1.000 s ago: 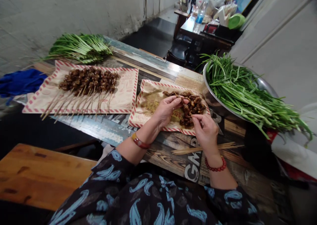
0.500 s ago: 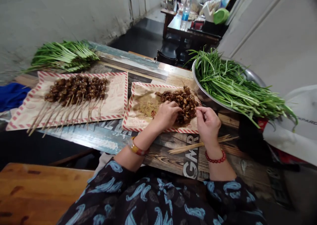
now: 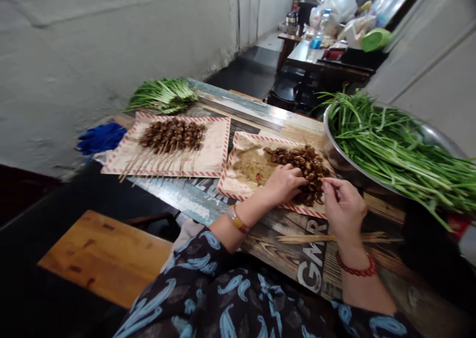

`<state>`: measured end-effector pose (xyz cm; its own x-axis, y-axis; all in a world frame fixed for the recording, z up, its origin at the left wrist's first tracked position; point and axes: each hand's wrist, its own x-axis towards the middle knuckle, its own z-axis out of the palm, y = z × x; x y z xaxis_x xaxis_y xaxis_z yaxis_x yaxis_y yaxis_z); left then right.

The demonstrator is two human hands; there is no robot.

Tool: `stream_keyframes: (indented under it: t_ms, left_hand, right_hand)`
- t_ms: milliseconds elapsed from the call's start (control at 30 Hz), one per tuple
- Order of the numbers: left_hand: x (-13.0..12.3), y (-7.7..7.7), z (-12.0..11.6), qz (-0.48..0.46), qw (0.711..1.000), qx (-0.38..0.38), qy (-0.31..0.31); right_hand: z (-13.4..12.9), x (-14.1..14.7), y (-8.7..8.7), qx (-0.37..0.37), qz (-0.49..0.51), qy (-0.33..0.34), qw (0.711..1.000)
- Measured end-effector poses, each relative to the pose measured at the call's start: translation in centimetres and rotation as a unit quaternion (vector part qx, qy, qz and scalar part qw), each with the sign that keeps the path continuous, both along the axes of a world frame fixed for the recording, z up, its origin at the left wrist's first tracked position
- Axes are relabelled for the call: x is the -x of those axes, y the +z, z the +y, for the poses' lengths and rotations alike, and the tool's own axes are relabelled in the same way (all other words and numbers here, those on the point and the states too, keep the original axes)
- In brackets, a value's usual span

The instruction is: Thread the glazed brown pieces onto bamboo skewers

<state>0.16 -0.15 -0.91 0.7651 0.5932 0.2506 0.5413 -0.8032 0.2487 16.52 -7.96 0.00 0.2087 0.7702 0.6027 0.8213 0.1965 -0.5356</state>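
Glossy dark-brown pieces (image 3: 310, 162) lie heaped on the right-hand paper sheet (image 3: 241, 149), which has a red striped border. My left hand (image 3: 285, 183) rests at the heap's near left side, fingers bent down onto the pieces; what they hold is hidden. Beside the heap's right edge my right hand (image 3: 344, 201) is closed in a pinch, and whatever is between its fingertips is too small to name. Bare wooden sticks (image 3: 297, 238) lie on the table, partly behind my right wrist. Loaded skewers (image 3: 173, 137) sit in a row on the left-hand paper sheet (image 3: 215, 154).
A metal bowl (image 3: 334, 154) of long green stalks (image 3: 394, 144) stands at the right. Green leafy bundles (image 3: 163, 96) and a blue cloth (image 3: 100, 138) lie at the left. Behind is another table with a bottle (image 3: 316, 41); a wooden bench (image 3: 111, 258) is at lower left.
The camera view has turned left, so the table and both hands appear farther right. My hands keep nearly the same places at the heap.
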Motion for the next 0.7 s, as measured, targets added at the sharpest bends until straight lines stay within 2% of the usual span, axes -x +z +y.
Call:
stream_keyframes:
  t_ms: [133,200,233,267,300,367,433,467,500,600,700]
  left_hand:
    - [0.0,0.0,-0.1,-0.026,0.999,0.025,0.006]
    - [0.2,-0.1,0.1,-0.113,0.989,0.092,0.013]
    - [0.3,-0.2,0.2,-0.180,0.973,0.144,0.019]
    - [0.4,-0.2,0.4,-0.255,0.945,0.205,0.024]
    - [0.6,-0.2,0.6,-0.330,0.904,0.270,0.028]
    - [1.0,-0.1,0.9,-0.461,0.793,0.397,0.034]
    - [1.5,0.3,1.1,-0.547,0.672,0.497,0.038]
    - [1.7,0.6,1.2,-0.577,0.620,0.529,0.049]
    - [2.0,0.9,1.3,-0.594,0.583,0.551,0.055]
    - [2.6,1.5,1.6,-0.618,0.534,0.574,0.059]
    - [2.8,1.8,1.8,-0.622,0.521,0.581,0.061]
  right_hand:
    - [-0.2,-0.3,-0.4,0.001,0.009,0.002,1.000]
    - [-0.3,-0.5,-0.6,0.009,0.012,-0.005,1.000]
    - [-0.4,-0.5,-0.6,0.011,0.012,-0.008,1.000]
    - [-0.4,-0.6,-0.6,0.012,0.011,-0.010,1.000]
    - [-0.5,-0.6,-0.6,0.011,0.008,-0.010,1.000]
    - [-0.4,-0.5,-0.5,0.006,0.004,-0.007,1.000]
    - [-0.4,-0.3,-0.3,0.003,0.008,0.002,1.000]
    - [-0.3,-0.2,-0.2,0.000,0.013,0.007,1.000]
    - [-0.2,-0.1,-0.1,0.000,0.014,0.014,1.000]
    - [0.1,0.1,0.1,-0.007,0.001,0.028,1.000]
    - [0.2,0.2,0.2,-0.001,-0.008,0.045,0.999]
